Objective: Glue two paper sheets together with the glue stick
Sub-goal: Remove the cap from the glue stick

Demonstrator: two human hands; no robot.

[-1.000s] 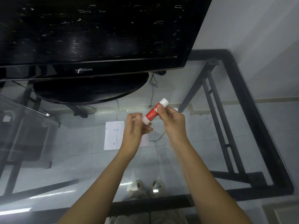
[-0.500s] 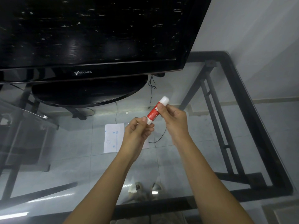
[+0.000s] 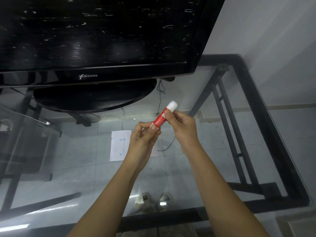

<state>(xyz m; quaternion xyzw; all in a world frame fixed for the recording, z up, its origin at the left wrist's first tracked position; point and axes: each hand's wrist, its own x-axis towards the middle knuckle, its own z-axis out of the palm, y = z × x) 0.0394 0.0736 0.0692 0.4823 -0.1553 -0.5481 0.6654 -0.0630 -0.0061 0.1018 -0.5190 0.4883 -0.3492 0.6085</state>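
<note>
A red glue stick [image 3: 160,118] with a white end [image 3: 172,105] pointing up and right is held above the glass table. My right hand [image 3: 183,130] grips its upper red body. My left hand [image 3: 144,137] pinches its lower end, which is hidden by my fingers. A white paper sheet [image 3: 119,145] with faint blue marks lies flat on the glass, just left of my left hand. A second sheet [image 3: 154,151] shows only as a pale strip behind my left wrist.
A black television [image 3: 95,40] on an oval stand [image 3: 92,98] fills the back of the glass table [image 3: 222,151]. The table's black frame [image 3: 266,127] runs along the right and front. Thin black cables [image 3: 168,146] hang beneath. A grey wall stands at the right.
Both hands stay on the glue stick. My left hand's fingers have shifted slightly at the lower end, and the stick sits a little more upright than a second ago.
</note>
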